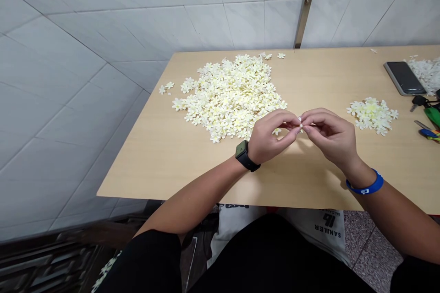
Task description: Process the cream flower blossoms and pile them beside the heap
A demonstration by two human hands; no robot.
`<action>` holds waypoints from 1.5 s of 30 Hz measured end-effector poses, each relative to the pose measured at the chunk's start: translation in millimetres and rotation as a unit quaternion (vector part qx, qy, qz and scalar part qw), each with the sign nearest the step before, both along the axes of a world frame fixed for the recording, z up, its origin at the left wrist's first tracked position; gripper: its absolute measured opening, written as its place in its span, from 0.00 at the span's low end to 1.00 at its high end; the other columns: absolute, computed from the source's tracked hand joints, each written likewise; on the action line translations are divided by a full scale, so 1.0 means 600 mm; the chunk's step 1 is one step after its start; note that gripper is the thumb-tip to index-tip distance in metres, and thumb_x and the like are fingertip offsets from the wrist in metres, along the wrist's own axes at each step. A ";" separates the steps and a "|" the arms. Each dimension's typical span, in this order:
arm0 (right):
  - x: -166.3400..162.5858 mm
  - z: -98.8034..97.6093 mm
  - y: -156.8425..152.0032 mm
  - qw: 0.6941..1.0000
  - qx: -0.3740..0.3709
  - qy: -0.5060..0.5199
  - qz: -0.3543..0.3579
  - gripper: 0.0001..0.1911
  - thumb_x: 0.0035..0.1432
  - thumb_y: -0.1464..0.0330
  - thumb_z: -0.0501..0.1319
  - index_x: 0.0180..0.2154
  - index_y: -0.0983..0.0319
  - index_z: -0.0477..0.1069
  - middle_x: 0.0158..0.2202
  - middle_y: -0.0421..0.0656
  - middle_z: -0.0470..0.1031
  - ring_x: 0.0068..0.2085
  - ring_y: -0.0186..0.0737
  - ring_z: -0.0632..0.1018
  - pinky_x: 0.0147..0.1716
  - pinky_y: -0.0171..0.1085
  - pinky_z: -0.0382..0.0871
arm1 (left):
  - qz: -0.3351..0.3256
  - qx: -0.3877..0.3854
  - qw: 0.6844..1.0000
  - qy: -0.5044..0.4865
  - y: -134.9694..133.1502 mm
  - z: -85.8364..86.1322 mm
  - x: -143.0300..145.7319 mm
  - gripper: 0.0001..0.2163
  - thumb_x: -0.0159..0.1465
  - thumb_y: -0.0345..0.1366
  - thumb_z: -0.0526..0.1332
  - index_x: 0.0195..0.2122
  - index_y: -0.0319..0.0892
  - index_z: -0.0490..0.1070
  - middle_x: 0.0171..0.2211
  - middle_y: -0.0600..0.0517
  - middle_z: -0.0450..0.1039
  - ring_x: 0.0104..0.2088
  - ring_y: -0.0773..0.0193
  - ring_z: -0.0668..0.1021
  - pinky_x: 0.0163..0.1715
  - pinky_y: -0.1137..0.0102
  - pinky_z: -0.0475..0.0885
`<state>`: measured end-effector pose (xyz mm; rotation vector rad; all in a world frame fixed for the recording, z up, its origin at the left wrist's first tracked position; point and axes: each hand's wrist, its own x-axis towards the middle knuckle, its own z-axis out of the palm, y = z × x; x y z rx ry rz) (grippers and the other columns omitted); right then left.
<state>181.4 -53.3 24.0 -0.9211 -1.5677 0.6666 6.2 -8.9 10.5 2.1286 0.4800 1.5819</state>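
Note:
My left hand (pixel 275 135) and my right hand (pixel 328 135) meet fingertip to fingertip above the table. Pinched between both sets of fingers is a small white flower (pixel 301 125), mostly covered by the fingertips. Just behind and left of my left hand spreads a large heap of white flowers (pixel 233 94) with pale yellow centres. A smaller pile of the same flowers (pixel 372 114) lies to the right of my right hand.
The wooden table (pixel 165 160) backs onto a tiled wall. At its right lie a phone (pixel 405 78), keys (pixel 418 100), a blue-handled tool (pixel 429 133) and a heap of small white pieces (pixel 426 73). A white printed sack (pixel 233 224) is below the front edge.

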 end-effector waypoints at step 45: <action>0.004 -0.007 0.007 0.982 -0.138 0.122 0.051 0.07 0.55 0.62 0.74 0.31 0.57 0.80 0.38 0.43 0.81 0.42 0.42 0.81 0.45 0.44 0.78 | 0.010 0.110 0.994 0.024 0.003 0.002 -0.006 0.07 0.65 0.32 0.67 0.42 0.42 0.71 0.35 0.51 0.79 0.35 0.67 0.80 0.39 0.70 0.77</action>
